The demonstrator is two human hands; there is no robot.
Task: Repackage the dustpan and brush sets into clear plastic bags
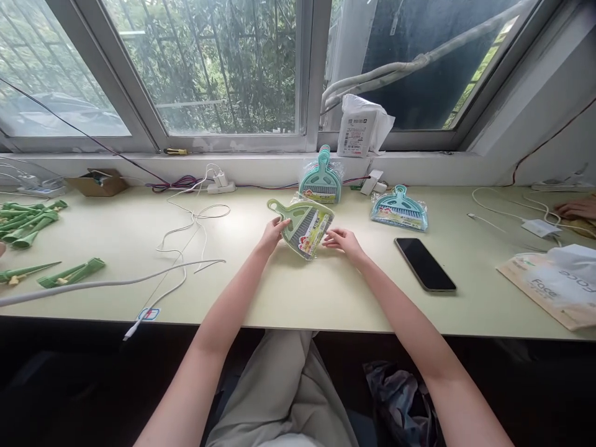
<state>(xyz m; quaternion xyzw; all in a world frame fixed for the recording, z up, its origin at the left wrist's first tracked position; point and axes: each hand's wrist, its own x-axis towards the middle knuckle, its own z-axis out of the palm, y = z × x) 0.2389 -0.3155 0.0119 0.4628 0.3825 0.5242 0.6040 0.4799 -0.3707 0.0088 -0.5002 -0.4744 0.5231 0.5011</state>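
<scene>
A green mini dustpan and brush set [305, 228], wrapped in clear film with a printed label, is held tilted just above the table in front of me. My left hand [274, 234] grips its left edge below the handle, thumb on top. At its right edge, my right hand [343, 242] has its fingers against or very near the wrapper; whether they grip it I cannot tell. Behind it, a stack of turquoise dustpan sets [321, 180] leans upright near the wall. Another turquoise dustpan set [399, 210] lies to the right.
A black phone [425, 265] and a tissue pack [552, 282] lie to the right. White cables [186, 248] cross the left side, near green plastic pieces [74, 273]. A white-wrapped package [363, 127] stands on the sill. Another person's hand [577, 209] shows at far right.
</scene>
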